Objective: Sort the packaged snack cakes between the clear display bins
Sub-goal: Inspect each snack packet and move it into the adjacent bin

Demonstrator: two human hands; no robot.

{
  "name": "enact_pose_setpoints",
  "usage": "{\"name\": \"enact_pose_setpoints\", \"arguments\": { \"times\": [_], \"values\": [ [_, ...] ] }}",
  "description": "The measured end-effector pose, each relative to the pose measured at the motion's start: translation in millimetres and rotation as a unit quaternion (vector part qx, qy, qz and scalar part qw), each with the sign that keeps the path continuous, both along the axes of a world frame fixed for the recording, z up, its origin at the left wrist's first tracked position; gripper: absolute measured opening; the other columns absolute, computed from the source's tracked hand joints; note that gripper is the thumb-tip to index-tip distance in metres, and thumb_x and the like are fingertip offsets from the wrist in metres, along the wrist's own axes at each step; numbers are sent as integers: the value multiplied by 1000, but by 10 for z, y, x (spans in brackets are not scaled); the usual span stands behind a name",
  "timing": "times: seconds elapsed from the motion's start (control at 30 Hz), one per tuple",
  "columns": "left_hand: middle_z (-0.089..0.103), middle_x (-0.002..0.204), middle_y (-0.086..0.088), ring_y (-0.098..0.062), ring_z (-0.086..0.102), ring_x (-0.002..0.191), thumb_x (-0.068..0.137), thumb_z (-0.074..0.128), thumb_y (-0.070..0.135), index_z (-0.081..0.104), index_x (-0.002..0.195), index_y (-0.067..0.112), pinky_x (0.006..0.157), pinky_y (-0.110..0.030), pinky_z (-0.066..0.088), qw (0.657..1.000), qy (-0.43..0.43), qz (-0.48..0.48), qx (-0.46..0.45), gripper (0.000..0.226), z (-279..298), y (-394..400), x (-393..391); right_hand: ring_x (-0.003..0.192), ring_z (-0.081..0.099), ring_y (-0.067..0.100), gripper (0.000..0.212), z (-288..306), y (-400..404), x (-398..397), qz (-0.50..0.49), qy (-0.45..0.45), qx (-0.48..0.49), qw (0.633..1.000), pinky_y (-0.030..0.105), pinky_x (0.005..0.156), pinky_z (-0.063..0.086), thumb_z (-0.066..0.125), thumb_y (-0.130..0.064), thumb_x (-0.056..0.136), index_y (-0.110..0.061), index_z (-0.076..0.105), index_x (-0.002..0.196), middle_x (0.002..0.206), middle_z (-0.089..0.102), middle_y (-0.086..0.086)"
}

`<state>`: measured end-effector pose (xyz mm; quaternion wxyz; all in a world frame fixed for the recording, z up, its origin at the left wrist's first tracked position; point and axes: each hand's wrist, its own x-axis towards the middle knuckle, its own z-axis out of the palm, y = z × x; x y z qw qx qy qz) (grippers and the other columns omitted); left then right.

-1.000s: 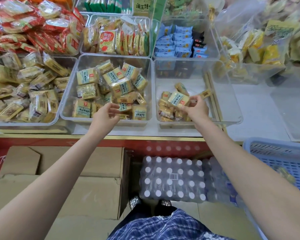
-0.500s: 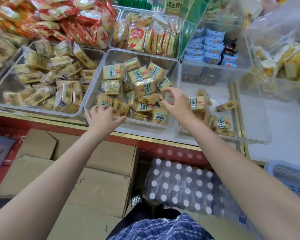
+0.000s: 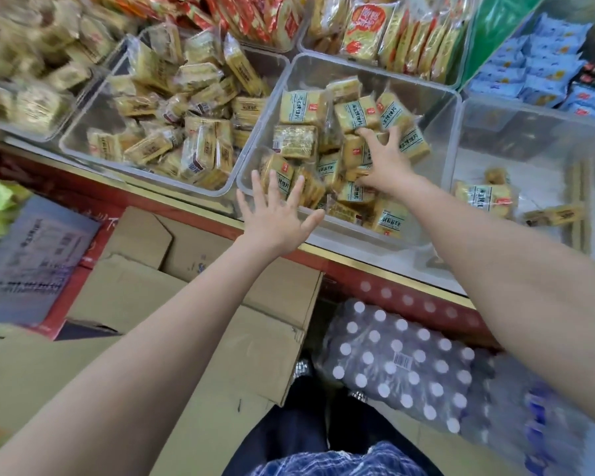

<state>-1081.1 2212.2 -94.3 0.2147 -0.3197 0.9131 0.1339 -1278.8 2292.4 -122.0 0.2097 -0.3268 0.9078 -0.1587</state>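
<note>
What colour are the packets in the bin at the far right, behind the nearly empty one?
Light blue packets, a few darker ones beside them; the head view shows it.

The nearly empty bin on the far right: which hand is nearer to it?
Right. The right hand is spread over cakes in the middle bin, beside the nearly empty bin. The left hand is at the middle bin's front left corner, farther away.

My 2 arms are bare right up to the frame edge — no sleeves, watch or rings on either of the hands. Below, I see a blue-and-white plaid garment (image 3: 337, 460), dark trousers (image 3: 310, 417) — and shoes with shiny metallic studs (image 3: 301, 367).
</note>
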Motion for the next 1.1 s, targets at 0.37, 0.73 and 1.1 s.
{"name": "enact_pose_setpoints", "arguments": {
  "times": [0.37,0.73,1.1],
  "values": [
    [-15,158,-14,-37,-22,142,92,21,66,-13,150,30,110,-59,-12,999,39,23,0,76,49,51,15,111,33,14,83,570,652,535,0,-50,-153,987,26,96,31,80,-14,73,-32,36,140,126,31,9],
    [62,118,-8,-21,64,97,89,64,16,53,123,15,79,-27,54,823,391,116,395,36,426,610,-110,108,43,15,88,869,1187,807,72,-38,-113,990,28,93,39,80,-18,72,-40,31,142,115,33,-1],
    [64,106,-12,-20,66,85,95,53,10,49,116,3,70,-22,58,682,396,306,534,23,407,549,207,92,62,15,59,913,1646,875,-126,-140,-217,958,26,78,51,71,-37,82,-23,43,132,110,62,5]
  ]
}}
